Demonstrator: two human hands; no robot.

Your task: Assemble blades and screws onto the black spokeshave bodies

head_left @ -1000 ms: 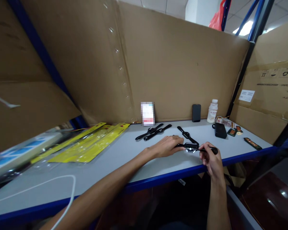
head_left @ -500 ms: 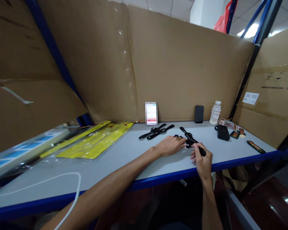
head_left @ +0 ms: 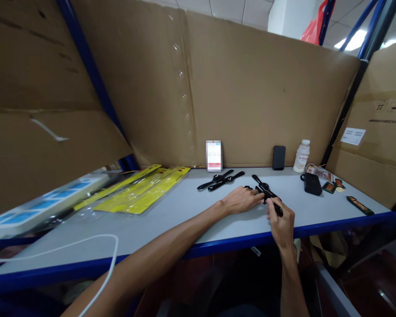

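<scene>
My left hand (head_left: 242,200) and my right hand (head_left: 280,221) meet over a black watch (head_left: 267,196) lying on the grey shelf top (head_left: 171,215). The left fingers pinch its near strap end beside the case; the right fingers curl round the other strap end. A second black watch (head_left: 261,183) lies just behind, partly hidden by the held one. A pair of black watches (head_left: 220,179) lies further back to the left.
Yellow plastic packets (head_left: 141,191) lie at the left. A white cable (head_left: 95,264) loops near the front edge. A small card (head_left: 214,156), a dark phone (head_left: 279,157), a white bottle (head_left: 301,156), a black pouch (head_left: 312,183) and small packets (head_left: 359,205) sit at the back right. Cardboard walls enclose the shelf.
Both hands have drawn closer together on the watch, the right hand sliding left and in. The watch has turned from lying across to pointing more away from me.
</scene>
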